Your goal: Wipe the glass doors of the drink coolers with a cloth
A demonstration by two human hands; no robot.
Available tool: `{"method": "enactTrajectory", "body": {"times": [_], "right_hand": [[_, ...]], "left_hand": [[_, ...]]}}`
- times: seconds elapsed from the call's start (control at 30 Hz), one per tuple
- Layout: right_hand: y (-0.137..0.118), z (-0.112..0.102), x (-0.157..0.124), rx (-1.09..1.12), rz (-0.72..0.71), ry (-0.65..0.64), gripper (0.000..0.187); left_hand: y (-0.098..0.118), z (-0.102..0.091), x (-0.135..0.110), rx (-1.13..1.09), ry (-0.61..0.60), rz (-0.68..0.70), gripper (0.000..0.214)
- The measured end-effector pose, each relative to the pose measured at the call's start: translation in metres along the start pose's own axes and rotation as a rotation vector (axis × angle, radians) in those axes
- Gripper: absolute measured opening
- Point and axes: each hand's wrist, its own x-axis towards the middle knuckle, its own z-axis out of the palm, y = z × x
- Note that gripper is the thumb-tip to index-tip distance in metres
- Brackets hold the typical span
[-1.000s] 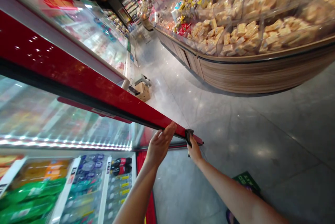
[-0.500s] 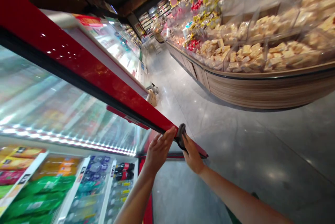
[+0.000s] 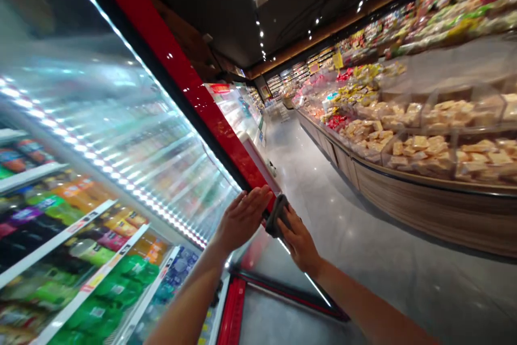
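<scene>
In the head view, we are holding our left hand (image 3: 242, 219) open with its fingers spread, at lower centre of the frame, just beside a dark grey cloth (image 3: 278, 217); our right hand (image 3: 298, 243) is closing around that cloth and pressing it against the red frame (image 3: 246, 170) of an open glass refrigerator door (image 3: 121, 119); packaged goods are sitting on shelves (image 3: 52, 243) at lower left; a wood-fronted desk (image 3: 428, 210) of loose snacks is curving along the right of the frame.

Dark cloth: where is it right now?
Head view: the dark cloth lies under the right hand, against the red cooler door frame, just beside the left hand.
</scene>
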Motion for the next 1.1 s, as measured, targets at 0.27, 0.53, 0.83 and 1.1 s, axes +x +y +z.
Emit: {"method": "enactTrajectory", "body": {"times": [0.27,0.53,0.83,1.1], "right_hand": [[-0.067,0.004,0.112,0.069,-0.086,0.08,0.071],[-0.111,0.0,0.194,0.165,-0.131,0.052,0.063],[-0.146,-0.003,0.193,0.258,-0.282,-0.04,0.057],[-0.235,0.025,0.279,0.39,-0.493,-0.076,0.058]], "left_hand": [[-0.052,-0.083,0.023,0.134,-0.016,-0.159,0.074],[-0.059,-0.13,0.023,0.232,-0.025,-0.227,0.073],[-0.065,-0.182,0.017,0.375,-0.032,-0.333,0.076],[-0.056,-0.232,-0.001,0.53,0.001,-0.507,0.081]]}}
